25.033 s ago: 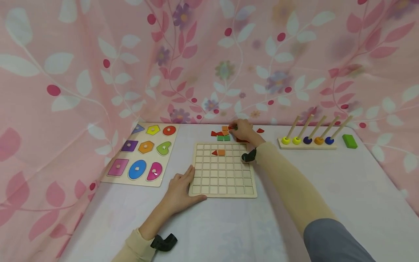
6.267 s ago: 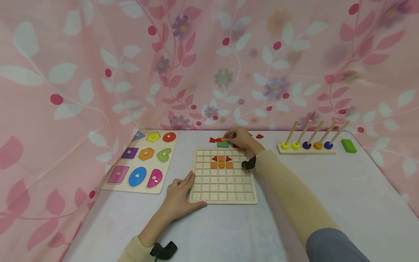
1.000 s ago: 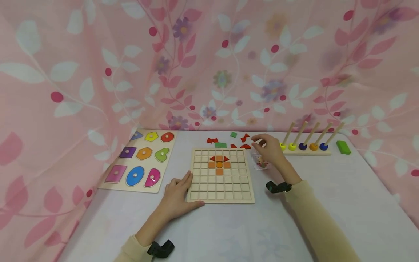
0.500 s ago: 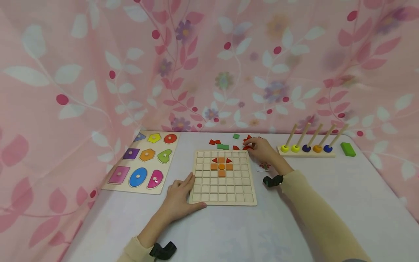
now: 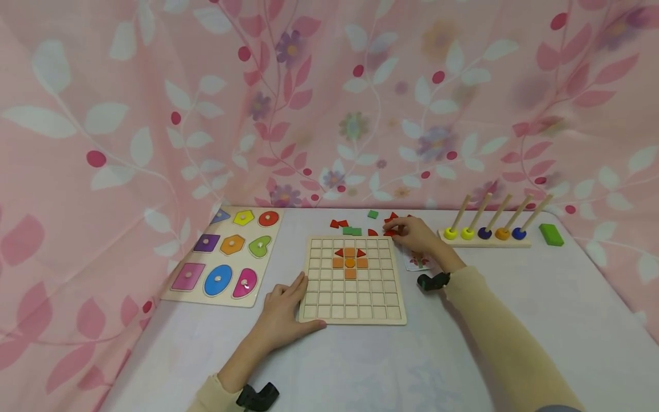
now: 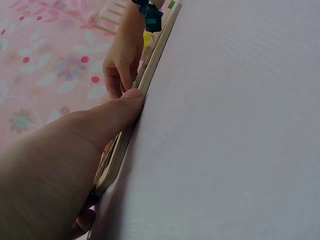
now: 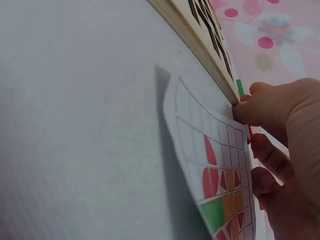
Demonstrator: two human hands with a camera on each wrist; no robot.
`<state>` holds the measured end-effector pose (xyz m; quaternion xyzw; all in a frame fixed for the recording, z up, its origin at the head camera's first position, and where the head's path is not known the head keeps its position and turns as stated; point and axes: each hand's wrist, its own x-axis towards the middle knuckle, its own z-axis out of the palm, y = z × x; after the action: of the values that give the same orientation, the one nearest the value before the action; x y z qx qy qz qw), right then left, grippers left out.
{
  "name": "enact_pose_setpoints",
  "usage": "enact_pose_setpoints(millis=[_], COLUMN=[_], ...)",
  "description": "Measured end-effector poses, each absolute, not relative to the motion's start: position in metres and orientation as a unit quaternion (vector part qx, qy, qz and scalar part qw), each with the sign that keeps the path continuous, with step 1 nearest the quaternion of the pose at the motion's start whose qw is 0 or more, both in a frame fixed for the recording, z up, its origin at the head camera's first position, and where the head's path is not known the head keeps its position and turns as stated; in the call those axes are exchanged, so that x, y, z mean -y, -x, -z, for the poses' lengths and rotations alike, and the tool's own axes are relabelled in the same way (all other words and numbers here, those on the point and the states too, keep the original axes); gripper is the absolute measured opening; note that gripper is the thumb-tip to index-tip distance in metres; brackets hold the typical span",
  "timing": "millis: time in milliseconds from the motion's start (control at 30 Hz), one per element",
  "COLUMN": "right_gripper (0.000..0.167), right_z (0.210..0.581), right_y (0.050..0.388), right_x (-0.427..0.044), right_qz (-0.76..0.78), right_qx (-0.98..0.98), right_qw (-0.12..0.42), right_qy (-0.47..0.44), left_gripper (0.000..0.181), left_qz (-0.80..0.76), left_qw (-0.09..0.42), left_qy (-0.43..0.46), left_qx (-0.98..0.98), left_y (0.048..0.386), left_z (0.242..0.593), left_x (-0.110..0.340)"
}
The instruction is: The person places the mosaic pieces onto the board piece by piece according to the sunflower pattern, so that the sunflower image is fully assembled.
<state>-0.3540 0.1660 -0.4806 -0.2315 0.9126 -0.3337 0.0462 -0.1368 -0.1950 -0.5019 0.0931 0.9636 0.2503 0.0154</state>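
A wooden grid board [image 5: 365, 300] lies in the middle of the table. My left hand [image 5: 283, 315] braces its near left corner, the thumb straight along the front edge and the fingers against the left side. Orange squares [image 5: 350, 274], an orange disc [image 5: 350, 263] and two red triangles [image 5: 361, 253] sit in the upper cells. Beyond the board's far right corner, my right hand [image 5: 416, 236] pinches a rounded red piece [image 5: 389, 233], partly hidden by the fingertips. A printed pattern card [image 7: 200, 130] lies under that hand, its near edge raised off the table.
Loose red pieces [image 5: 338, 224] and green squares [image 5: 352, 231] lie behind the board. Leftward is a knobbed shape puzzle [image 5: 198, 296]. A peg stand [image 5: 484, 242] with coloured beads and a green block [image 5: 551, 234] stand at the right, before the pink floral curtain.
Over the last second my right hand moved left and down onto the rounded red piece. Across the earlier frames, orange pieces and a second red triangle were added to the board. The left hand stays put.
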Motion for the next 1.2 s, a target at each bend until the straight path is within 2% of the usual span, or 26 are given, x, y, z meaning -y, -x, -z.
enact_pose_setpoints(millis=[200,767,1067,1200], right_gripper=[0.023,0.029,0.017,0.022], right_z=[0.484,0.481,0.482,0.481], right_y=[0.352,0.362,0.363,0.364], right_x=[-0.167,-0.158,-0.155,-0.155], right_qz=[0.343,0.290,0.300,0.321], right_qx=[-0.911,-0.922,-0.916,-0.912], right_qw=[0.017,0.018,0.006,0.015], right_qy=[0.227,0.257,0.264,0.254], left_gripper=[0.117,0.117,0.117,0.117], left_qz=[-0.251,-0.250,-0.249,-0.249], left_qw=[0.016,0.012,0.009,0.009], left_qy=[-0.090,-0.091,-0.095,-0.095], left_qx=[-0.964,-0.964,-0.964,-0.964], left_y=[0.136,0.136,0.136,0.136], left_z=[0.503,0.502,0.503,0.503], left_x=[0.195,0.194,0.194,0.194])
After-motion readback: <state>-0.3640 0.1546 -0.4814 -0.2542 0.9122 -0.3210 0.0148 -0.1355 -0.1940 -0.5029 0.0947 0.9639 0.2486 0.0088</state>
